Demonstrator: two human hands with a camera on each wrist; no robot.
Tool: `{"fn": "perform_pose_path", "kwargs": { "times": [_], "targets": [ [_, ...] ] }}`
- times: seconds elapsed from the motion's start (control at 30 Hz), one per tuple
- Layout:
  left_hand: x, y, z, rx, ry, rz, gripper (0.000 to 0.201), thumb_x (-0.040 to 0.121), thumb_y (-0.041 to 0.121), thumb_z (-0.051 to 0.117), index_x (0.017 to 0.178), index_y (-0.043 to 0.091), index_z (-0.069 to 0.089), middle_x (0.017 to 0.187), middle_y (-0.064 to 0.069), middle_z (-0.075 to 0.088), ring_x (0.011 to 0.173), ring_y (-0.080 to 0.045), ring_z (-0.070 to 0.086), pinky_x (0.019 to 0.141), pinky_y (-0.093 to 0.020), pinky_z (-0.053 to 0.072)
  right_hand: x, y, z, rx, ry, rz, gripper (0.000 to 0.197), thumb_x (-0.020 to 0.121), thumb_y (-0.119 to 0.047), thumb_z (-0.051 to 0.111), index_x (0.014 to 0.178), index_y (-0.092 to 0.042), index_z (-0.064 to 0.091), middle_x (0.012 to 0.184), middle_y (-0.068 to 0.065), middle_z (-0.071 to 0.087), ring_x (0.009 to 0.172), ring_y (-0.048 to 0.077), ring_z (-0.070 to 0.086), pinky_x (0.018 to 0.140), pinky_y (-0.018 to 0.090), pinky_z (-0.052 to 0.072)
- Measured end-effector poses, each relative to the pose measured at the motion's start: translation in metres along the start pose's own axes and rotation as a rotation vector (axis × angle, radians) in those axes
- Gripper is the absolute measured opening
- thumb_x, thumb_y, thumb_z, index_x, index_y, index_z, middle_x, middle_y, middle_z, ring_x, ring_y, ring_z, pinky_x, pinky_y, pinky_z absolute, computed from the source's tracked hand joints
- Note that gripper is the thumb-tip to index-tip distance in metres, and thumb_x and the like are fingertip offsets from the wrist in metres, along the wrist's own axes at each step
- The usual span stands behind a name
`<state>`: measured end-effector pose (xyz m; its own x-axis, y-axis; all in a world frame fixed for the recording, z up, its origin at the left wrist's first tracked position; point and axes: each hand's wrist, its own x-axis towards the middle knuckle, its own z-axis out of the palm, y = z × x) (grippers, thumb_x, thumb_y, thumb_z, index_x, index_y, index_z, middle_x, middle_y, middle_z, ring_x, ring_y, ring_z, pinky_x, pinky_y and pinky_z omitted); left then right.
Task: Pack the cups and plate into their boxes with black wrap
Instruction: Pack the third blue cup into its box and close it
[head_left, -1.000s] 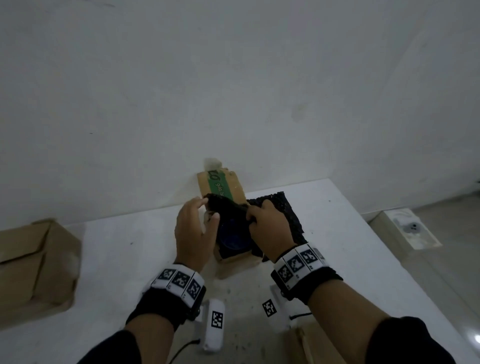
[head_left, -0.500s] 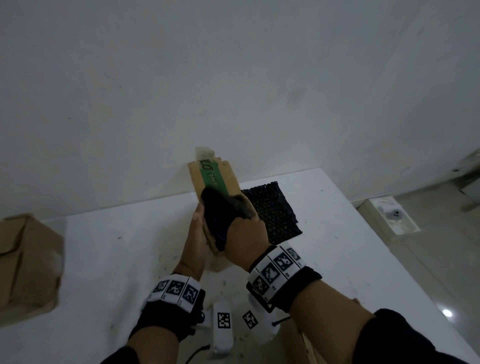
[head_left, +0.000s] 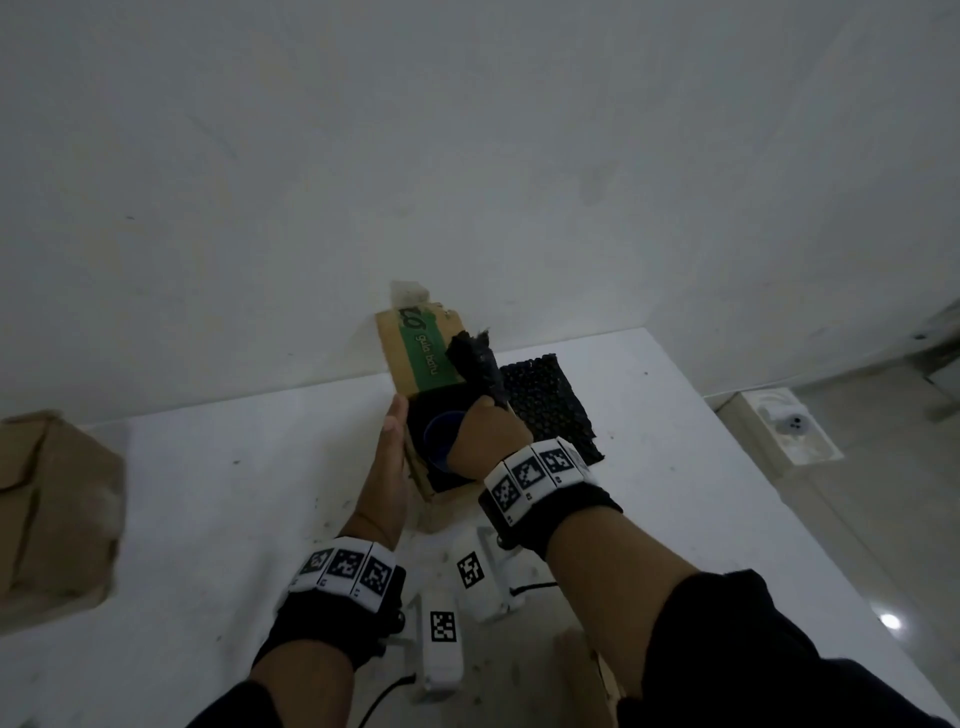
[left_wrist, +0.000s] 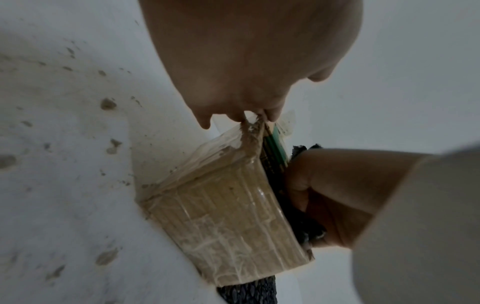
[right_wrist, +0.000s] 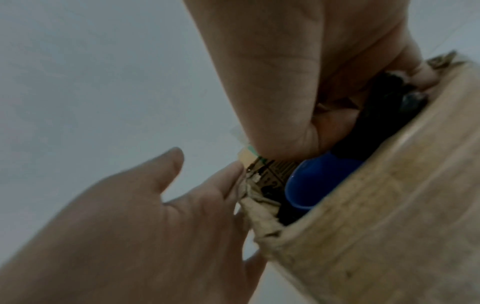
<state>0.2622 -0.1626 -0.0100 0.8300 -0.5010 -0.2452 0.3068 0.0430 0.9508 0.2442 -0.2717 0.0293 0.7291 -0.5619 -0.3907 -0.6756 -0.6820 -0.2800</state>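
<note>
A small cardboard box (head_left: 415, 358) with a green printed flap stands open near the wall. Inside it sits a blue cup (head_left: 441, 434) bedded in black wrap (head_left: 475, 358), one end of which sticks up above the rim. My right hand (head_left: 485, 434) reaches into the box, its fingers curled round the wrap at the cup; the right wrist view shows the cup (right_wrist: 319, 181) under that hand (right_wrist: 285, 82). My left hand (head_left: 392, 447) lies flat with straight fingers against the box's left wall (left_wrist: 226, 216).
A loose sheet of black wrap (head_left: 545, 410) lies right of the box on the white table (head_left: 208, 493). A larger cardboard box (head_left: 52, 514) stands at the far left, more cardboard (head_left: 587, 670) at the near edge. The wall is just behind.
My right hand has pushed the wrapped cup down into the box. My left hand left the wrap and now lies flat along the box's left side.
</note>
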Motion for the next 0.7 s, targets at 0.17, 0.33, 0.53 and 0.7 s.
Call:
{"fn": "perform_pose_path", "kwargs": {
  "times": [0.17,0.33,0.53,0.7],
  "targets": [
    [0.0,0.002,0.004,-0.02,-0.014,0.009,0.049,0.101,0.034,0.006,0.147,0.023,0.014,0.15,0.011,0.018,0.133,0.001,0.018,0.098,-0.004,0.023,-0.008,0.01,-0.01,-0.298,-0.008,-0.232,0.02,0.094,-0.025,0.048,0.096,-0.009,0.06,0.107,0.008,0.065,0.095,0.024,0.062,0.088,0.03,0.044],
    [-0.003,0.011,0.009,-0.046,-0.041,0.022,0.048,0.101,0.029,0.008,0.147,0.016,0.014,0.152,0.004,0.019,0.126,-0.001,0.023,0.063,0.01,0.034,-0.003,0.007,0.001,-0.23,-0.016,-0.223,0.028,0.095,-0.022,0.041,0.115,-0.004,0.049,0.112,0.011,0.064,0.107,0.026,0.059,0.114,0.037,0.021],
    [0.001,0.002,0.005,-0.022,-0.007,0.04,0.047,0.102,0.027,0.009,0.148,0.018,0.013,0.155,0.005,0.013,0.136,-0.003,0.017,0.079,0.006,0.028,-0.007,0.015,0.011,-0.079,0.05,-0.113,0.071,0.091,-0.01,0.052,0.144,0.002,0.007,0.129,0.021,0.049,0.113,0.034,0.055,0.084,0.04,0.047],
    [0.004,-0.001,0.004,-0.011,-0.019,0.047,0.047,0.102,0.026,0.01,0.147,0.017,0.014,0.154,0.005,0.014,0.139,-0.007,0.017,0.078,0.007,0.028,0.003,0.009,-0.002,-0.231,-0.054,-0.138,0.036,0.095,-0.01,0.046,0.128,0.003,0.041,0.123,0.018,0.056,0.11,0.031,0.058,0.08,0.035,0.047]
  ]
}}
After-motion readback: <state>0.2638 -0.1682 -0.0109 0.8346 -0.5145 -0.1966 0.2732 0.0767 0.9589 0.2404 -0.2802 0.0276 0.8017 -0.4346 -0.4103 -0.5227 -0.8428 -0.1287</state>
